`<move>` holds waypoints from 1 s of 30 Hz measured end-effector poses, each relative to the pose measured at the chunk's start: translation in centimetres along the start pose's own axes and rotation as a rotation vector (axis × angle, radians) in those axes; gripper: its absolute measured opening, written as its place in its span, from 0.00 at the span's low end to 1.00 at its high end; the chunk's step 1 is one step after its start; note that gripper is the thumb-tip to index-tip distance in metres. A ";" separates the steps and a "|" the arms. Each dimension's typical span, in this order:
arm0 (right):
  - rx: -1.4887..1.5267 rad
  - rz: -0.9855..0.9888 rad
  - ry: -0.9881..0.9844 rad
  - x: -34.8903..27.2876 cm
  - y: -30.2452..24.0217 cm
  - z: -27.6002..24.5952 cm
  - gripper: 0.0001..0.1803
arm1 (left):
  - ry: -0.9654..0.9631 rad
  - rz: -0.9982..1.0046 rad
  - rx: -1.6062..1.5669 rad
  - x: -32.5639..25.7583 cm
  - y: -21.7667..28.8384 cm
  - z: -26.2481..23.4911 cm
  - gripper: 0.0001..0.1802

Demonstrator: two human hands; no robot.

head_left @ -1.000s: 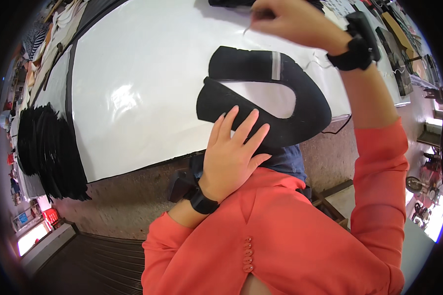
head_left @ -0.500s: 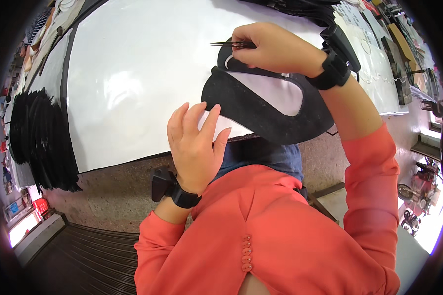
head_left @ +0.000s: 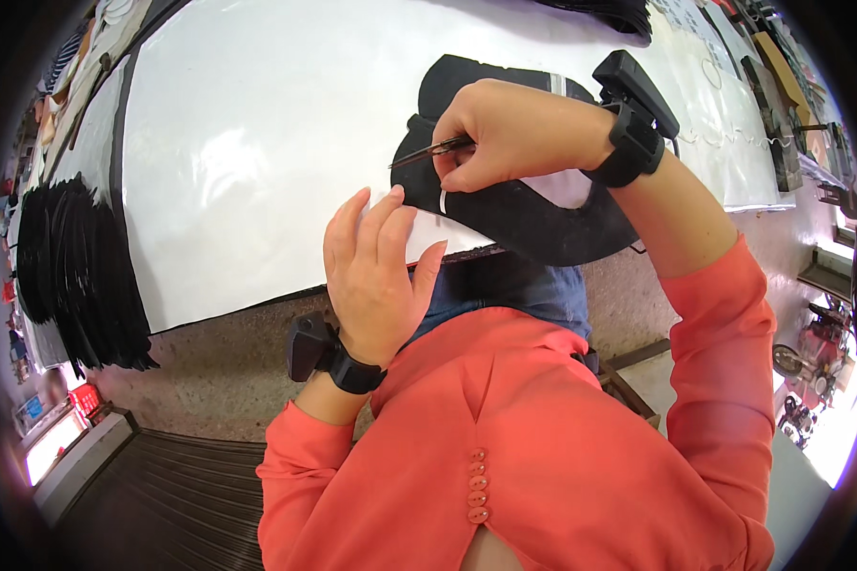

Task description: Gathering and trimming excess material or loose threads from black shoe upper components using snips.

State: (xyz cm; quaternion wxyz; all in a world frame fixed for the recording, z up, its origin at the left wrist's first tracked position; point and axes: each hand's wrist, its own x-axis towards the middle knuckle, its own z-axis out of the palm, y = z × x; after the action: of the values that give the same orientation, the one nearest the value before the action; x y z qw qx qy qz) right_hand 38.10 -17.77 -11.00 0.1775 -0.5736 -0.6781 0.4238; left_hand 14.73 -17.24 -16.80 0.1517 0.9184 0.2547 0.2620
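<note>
A flat, U-shaped black piece (head_left: pixel 562 233), leather-like, lies at the table's near edge; its rounded left end points toward my left hand. Beyond it rests another black piece (head_left: pixel 452 86) with a short white strip (head_left: pixel 558 86) across it. My right hand (head_left: pixel 514 133) is closed round a slim pointed metal tool (head_left: pixel 428 152), tweezers or small scissors, its tip over the near piece's left end. A narrow white strip (head_left: pixel 443 202) shows just below those fingers; whether they hold it I cannot tell. My left hand (head_left: pixel 376 266) is open, fingertips beside the near piece's left end.
A white sheet (head_left: pixel 248 143) covers the table. Thick stacks of black strips hang over its left edge (head_left: pixel 76 276) and lie at its far side (head_left: pixel 609 14). A ribbed dark bench (head_left: pixel 162 495) stands at lower left. Tools and boxes crowd the right edge.
My right hand has come nearer with the tool, from the farther black piece to the nearer one. My left fingertips have drawn back slightly from the near piece.
</note>
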 end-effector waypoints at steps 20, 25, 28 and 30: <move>-0.097 -0.052 0.050 0.5 1.0 0.9 0.10 | -0.091 0.017 0.087 0.5 0.9 -0.5 0.20; -0.114 -0.059 0.113 0.1 0.9 -0.7 0.10 | -0.080 0.002 0.065 0.5 1.0 -0.6 0.20; -0.068 -0.028 0.141 0.0 1.4 -1.4 0.11 | -0.064 0.024 0.052 0.7 0.9 -0.4 0.19; -0.066 -0.060 0.236 0.3 1.7 -1.3 0.11 | -0.037 0.036 0.054 0.9 0.8 -0.2 0.19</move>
State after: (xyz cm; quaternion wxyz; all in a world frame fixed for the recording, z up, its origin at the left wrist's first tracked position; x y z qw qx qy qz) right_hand 40.02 -17.02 -11.63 0.2499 -0.6043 -0.6830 0.3255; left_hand 15.55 -17.34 -15.96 0.1267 0.9313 0.2423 0.2408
